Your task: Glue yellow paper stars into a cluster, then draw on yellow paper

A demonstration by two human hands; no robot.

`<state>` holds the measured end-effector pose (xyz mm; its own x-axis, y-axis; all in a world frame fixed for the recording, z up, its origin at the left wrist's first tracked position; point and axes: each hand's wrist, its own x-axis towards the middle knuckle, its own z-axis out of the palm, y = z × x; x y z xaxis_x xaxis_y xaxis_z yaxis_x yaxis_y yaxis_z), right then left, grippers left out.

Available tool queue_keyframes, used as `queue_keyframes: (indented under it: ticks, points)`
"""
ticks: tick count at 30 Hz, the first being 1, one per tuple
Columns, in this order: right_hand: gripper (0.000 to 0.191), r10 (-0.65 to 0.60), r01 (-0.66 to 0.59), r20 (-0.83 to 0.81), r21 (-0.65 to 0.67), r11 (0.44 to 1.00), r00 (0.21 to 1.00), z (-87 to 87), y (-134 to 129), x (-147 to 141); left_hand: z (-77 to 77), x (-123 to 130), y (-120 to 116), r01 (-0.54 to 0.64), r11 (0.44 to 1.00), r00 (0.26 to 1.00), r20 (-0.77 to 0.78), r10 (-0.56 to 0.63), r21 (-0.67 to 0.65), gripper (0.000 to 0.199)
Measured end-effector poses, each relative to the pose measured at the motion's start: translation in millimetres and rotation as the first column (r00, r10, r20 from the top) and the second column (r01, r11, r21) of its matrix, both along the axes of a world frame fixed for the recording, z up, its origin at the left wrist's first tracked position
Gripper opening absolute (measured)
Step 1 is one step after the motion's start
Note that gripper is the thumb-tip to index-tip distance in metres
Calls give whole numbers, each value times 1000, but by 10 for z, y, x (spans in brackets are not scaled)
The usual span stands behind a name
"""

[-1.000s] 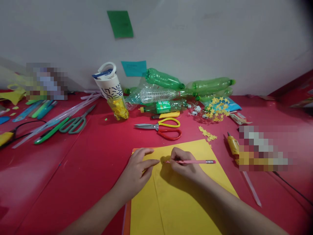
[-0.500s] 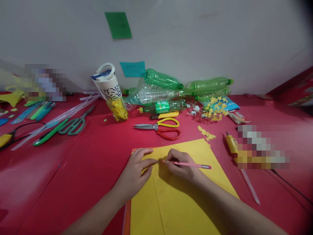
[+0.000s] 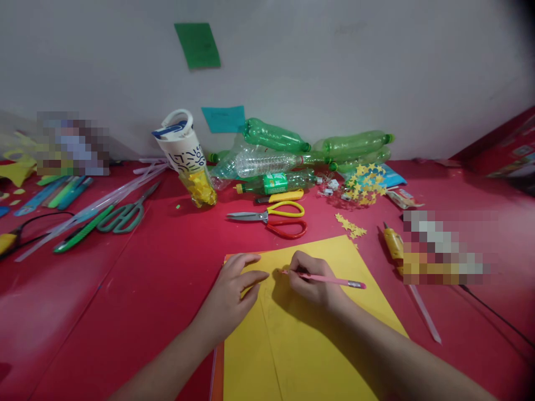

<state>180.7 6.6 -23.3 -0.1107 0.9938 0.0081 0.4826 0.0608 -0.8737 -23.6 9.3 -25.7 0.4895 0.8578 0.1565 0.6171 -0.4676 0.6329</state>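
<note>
A sheet of yellow paper [image 3: 330, 351] lies on the red table, with an orange sheet [image 3: 218, 373] showing under its left edge. My left hand [image 3: 234, 292] rests open on the upper left of the yellow paper, its fingers spread and bent. In my right hand [image 3: 311, 278] is a pink pencil [image 3: 330, 279], gripped near its point, with the eraser end facing right. The pencil's tip is at the paper, a short way right of my left fingertips; I cannot tell whether it touches. A faint line or crease runs down the paper.
Red-and-yellow-handled scissors [image 3: 267, 216] lie beyond the paper. Behind them are a yellow cutter [image 3: 284, 196], several plastic bottles [image 3: 276, 136] and a patterned cup [image 3: 186, 156]. Yellow stars [image 3: 351, 227] and a glue gun [image 3: 393, 242] lie right; green-handled scissors [image 3: 127, 214] and a green cutter [image 3: 83, 229] left.
My right hand has shifted slightly right with the pencil, widening the gap to my left fingertips. My left hand stays in nearly the same place. The view has turned a little.
</note>
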Motion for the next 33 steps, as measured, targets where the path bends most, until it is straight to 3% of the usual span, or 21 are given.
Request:
queue_keyframes:
  ticks: [14,23,33]
  points:
    - [11,-19,19,3,19,1000,1000,-49,18,47,8,2,3,-6,1000,1000,0,6,-4,29]
    - [11,-17,16,55,7,1000,998,15,-22,-16,21,4,8,-2,1000,1000,-5,2,-2,30]
    - [11,82,-86,72,51,995,994,-57,-44,-2,1,-1,6,-5,1000,1000,11,5,4,29]
